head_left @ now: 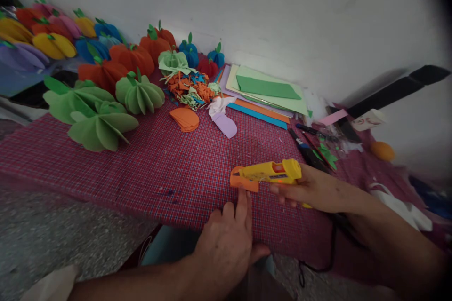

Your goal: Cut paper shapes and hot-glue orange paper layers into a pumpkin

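Observation:
My right hand [310,190] is closed around a yellow hot glue gun [270,170], held level with its nozzle pointing left. The nozzle tip is over a small orange paper piece [252,185] lying on the table; whether it touches the paper I cannot tell. My left hand [226,233] reaches in from the front edge, a stretched finger pressing on the near edge of that piece. Its other fingers are partly bent, and the thumb stands apart. Behind lie a stack of orange paper pieces [184,119] and some lilac paper pieces [225,124].
Green paper pumpkins [102,127] stand at the left, with many coloured ones [132,58] behind. Paper scraps [189,87], coloured sheets [268,87] and strips lie near the wall. Right of them are a black-handled cutter [305,148], pens and a cup [369,121]. A cord [332,249] hangs off the front edge.

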A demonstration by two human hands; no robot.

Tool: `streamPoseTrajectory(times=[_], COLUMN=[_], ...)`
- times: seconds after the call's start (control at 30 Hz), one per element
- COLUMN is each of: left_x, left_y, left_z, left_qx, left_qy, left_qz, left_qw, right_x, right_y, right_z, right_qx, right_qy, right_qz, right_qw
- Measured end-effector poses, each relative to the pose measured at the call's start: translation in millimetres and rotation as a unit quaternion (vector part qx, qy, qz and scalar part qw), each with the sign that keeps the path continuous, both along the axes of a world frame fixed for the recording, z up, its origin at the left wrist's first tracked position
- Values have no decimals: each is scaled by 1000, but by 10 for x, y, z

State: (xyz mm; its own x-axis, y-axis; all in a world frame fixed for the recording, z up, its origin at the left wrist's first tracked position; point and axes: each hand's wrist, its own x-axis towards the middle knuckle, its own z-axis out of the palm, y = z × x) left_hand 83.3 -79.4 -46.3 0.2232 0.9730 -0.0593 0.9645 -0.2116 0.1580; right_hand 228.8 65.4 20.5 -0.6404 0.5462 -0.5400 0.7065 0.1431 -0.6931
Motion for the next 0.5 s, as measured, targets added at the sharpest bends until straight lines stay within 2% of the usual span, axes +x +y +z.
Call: streamPoseTrajectory(times=[0.23,0.5], left_x=[8,11], left_y=[8,6], left_z=[25,9], left_qx=[-10,3], left_qy=[0,8], left_qz=[3,2], left_qw=[1000,1000], right_x=[2,2], right_y=[-39,7], right_z=[14,-8], right_qx=[-19,-11], right_qy=[-1,-7], right_qz=[14,-16], right_qw=[1000,1000])
